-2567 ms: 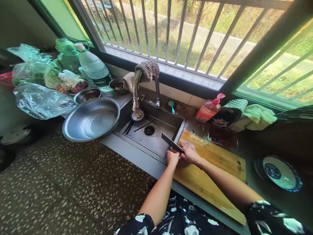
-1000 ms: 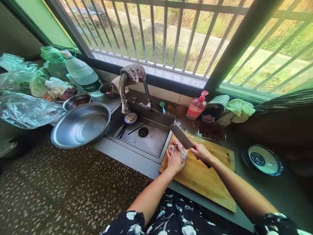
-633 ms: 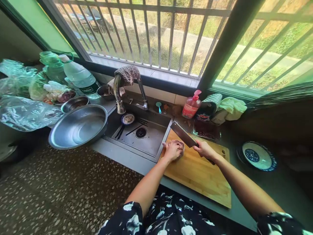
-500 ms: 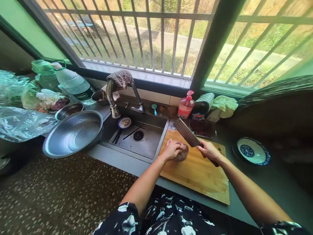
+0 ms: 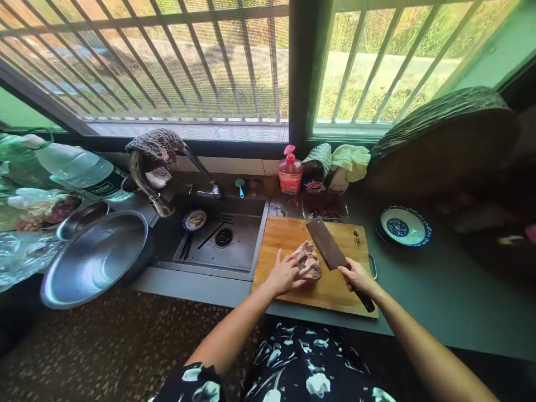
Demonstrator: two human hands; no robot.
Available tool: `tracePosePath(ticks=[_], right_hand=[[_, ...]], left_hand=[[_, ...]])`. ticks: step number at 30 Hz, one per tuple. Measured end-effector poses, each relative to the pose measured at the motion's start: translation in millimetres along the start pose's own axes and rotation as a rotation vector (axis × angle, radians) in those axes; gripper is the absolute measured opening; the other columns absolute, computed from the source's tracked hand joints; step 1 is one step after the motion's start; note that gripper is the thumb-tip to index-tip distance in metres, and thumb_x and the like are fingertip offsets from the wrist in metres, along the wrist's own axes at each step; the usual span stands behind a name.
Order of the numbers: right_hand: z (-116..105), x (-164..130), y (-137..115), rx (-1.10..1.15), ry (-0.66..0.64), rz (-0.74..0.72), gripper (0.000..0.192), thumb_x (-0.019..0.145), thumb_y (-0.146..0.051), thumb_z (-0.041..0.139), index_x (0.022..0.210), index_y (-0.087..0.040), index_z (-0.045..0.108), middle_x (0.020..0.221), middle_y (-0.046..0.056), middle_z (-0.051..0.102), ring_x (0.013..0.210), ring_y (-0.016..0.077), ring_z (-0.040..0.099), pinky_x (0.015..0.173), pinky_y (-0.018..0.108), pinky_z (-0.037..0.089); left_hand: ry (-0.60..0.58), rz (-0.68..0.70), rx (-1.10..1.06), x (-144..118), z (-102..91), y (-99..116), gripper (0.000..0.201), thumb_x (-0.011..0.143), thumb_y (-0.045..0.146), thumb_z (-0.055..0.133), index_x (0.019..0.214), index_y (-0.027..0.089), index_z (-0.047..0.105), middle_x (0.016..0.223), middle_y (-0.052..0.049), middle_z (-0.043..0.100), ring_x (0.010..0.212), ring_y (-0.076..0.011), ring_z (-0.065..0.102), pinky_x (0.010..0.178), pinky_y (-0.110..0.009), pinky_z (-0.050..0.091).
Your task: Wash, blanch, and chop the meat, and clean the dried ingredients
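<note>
A pale pink piece of raw meat (image 5: 309,262) lies on a wooden cutting board (image 5: 280,237) beside the sink. My left hand (image 5: 283,274) rests on the meat's left side, fingers spread against it. My right hand (image 5: 357,277) grips the dark handle of a cleaver (image 5: 327,247), whose broad blade slants up and away just right of the meat, near or touching its edge.
A steel sink (image 5: 218,237) with a small dish and chopsticks lies left of the board. A big steel basin (image 5: 96,257), water bottle (image 5: 79,170) and plastic bags sit further left. A red soap bottle (image 5: 288,173), cloths and a blue-patterned plate (image 5: 402,225) stand behind and right.
The view swung right. My left hand, which was cupped over the meat, now lies flat at its left side, baring it. The cleaver came down close to the meat's right side.
</note>
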State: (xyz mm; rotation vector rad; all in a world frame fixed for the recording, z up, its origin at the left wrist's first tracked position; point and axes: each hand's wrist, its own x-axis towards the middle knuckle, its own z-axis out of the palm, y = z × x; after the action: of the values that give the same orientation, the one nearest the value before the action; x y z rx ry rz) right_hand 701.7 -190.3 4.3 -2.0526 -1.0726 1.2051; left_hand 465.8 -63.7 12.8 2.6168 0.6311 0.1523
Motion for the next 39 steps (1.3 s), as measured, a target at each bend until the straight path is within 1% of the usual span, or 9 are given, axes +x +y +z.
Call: tracePosePath(ticks=[5,9,12,16,19,21,25,31,39], right_hand=[[22.3,-4.9,14.6,0.06,-0.043,0.016,0.019,0.078,-0.037,0.038,0.084,-0.019,0.041,0.039,-0.011,0.041,0.031,0.0108,0.046,0.034,0.019,0.032],[42.6,-7.4,3.6,0.008,-0.016,-0.014,0.014,0.08,-0.032,0.038,0.083,-0.019,0.041,0.039,-0.01,0.042,0.032,0.0108,0.048,0.035,0.018,0.032],[50.2,-9.1,-8.3,-0.054,-0.011,-0.025,0.01,0.081,-0.028,0.039,0.082,-0.019,0.043,0.04,-0.01,0.042,0.033,0.0096,0.048,0.037,0.018,0.032],[43.3,-15.0,-18.1,-0.139,0.083,-0.049,0.011,0.082,-0.027,0.039,0.078,-0.018,0.045,0.04,-0.009,0.042,0.035,0.0086,0.048,0.041,0.018,0.033],[28.4,-26.4,-27.0,-0.151,0.108,-0.064,0.014,0.082,-0.03,0.039,0.078,-0.019,0.045,0.04,-0.009,0.042,0.036,0.0093,0.049,0.042,0.018,0.033],[17.3,-35.5,-36.5,-0.116,0.064,-0.085,0.016,0.083,-0.033,0.038,0.079,-0.019,0.044,0.041,-0.008,0.043,0.036,0.0102,0.05,0.041,0.019,0.034],[-3.0,-47.2,-57.3,-0.115,-0.039,-0.132,0.019,0.083,-0.036,0.035,0.077,-0.019,0.043,0.043,-0.008,0.045,0.034,0.0113,0.05,0.039,0.02,0.033],[-26.2,-49.2,-78.2,-0.206,-0.016,-0.18,0.02,0.084,-0.036,0.036,0.077,-0.019,0.044,0.044,-0.007,0.046,0.037,0.0096,0.05,0.041,0.019,0.033],[-18.2,-42.2,-89.9,-0.304,-0.078,-0.148,0.017,0.084,-0.031,0.038,0.08,-0.018,0.047,0.048,-0.006,0.045,0.031,0.0061,0.044,0.037,0.017,0.028]], left_hand=[[0.056,-0.324,0.05,3.3,10.1,7.7,0.034,0.067,0.057,0.059,0.075,0.026,0.068,0.101,-0.006,0.064,0.105,-0.0273,0.046,0.105,-0.055,-0.002],[0.063,-0.423,0.133,12.7,14.7,19.1,0.035,0.064,0.051,0.064,0.08,0.02,0.066,0.103,-0.011,0.062,0.105,-0.0317,0.046,0.101,-0.058,0.012],[0.061,-0.449,0.092,20.0,18.6,23.5,0.024,0.066,0.034,0.063,0.084,0.018,0.063,0.095,-0.011,0.062,0.1,-0.0285,0.05,0.092,-0.048,0.031],[-0.012,-0.532,-0.266,28.4,22.2,22.1,0.023,0.066,0.03,0.062,0.085,0.018,0.059,0.082,-0.004,0.062,0.077,-0.0183,0.056,0.07,-0.029,0.041],[0.0,-0.519,-0.403,31.0,19.5,22.0,0.021,0.076,0.037,0.052,0.08,0.017,0.058,0.075,-0.002,0.061,0.071,-0.0158,0.056,0.064,-0.026,0.04],[0.059,-0.488,-0.322,29.7,16.2,24.5,0.023,0.082,0.035,0.045,0.079,0.017,0.059,0.075,-0.004,0.062,0.074,-0.0173,0.057,0.068,-0.029,0.041],[0.16,-0.369,-0.093,23.5,12.6,31.7,0.019,0.084,0.029,0.044,0.085,0.019,0.06,0.084,-0.007,0.063,0.086,-0.0206,0.057,0.082,-0.035,0.039],[0.175,-0.275,-0.001,24.6,12.2,34.0,0.02,0.084,0.029,0.045,0.094,0.02,0.061,0.091,-0.009,0.064,0.092,-0.0208,0.056,0.088,-0.034,0.039],[0.107,-0.235,0.02,27.1,7.1,41.7,0.028,0.087,0.028,0.037,0.09,0.019,0.063,0.089,-0.011,0.063,0.086,-0.0207,0.058,0.075,-0.03,0.044]])
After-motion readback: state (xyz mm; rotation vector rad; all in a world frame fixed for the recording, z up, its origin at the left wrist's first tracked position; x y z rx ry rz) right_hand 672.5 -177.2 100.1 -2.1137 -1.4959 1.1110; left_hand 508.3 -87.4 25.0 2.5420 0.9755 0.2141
